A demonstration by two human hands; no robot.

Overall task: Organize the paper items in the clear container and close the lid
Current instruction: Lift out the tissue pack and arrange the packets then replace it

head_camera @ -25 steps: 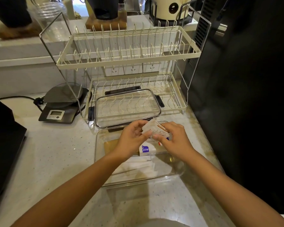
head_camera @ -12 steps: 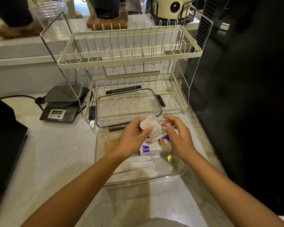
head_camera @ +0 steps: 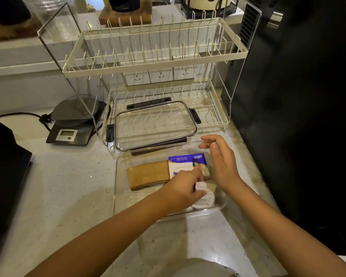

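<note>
Mostly sorted already, the container (head_camera: 120, 188) under both hands holds the papers, the left hand (head_camera: 183, 189) pinching a white packet (head_camera: 206, 197) low inside, the right hand (head_camera: 221, 160) loose and empty above, the lid (head_camera: 155, 124) beyond them not yet fitted.

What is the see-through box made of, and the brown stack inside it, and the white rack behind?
The clear container looks like glossy clear plastic, maybe glass: the counter shows through its walls. The brown stack looks like matte unbleached paper, thin flat layers. The dish rack looks like metal wire with a cream coating, thin stiff rods; its side frame is bare shiny metal.
</note>
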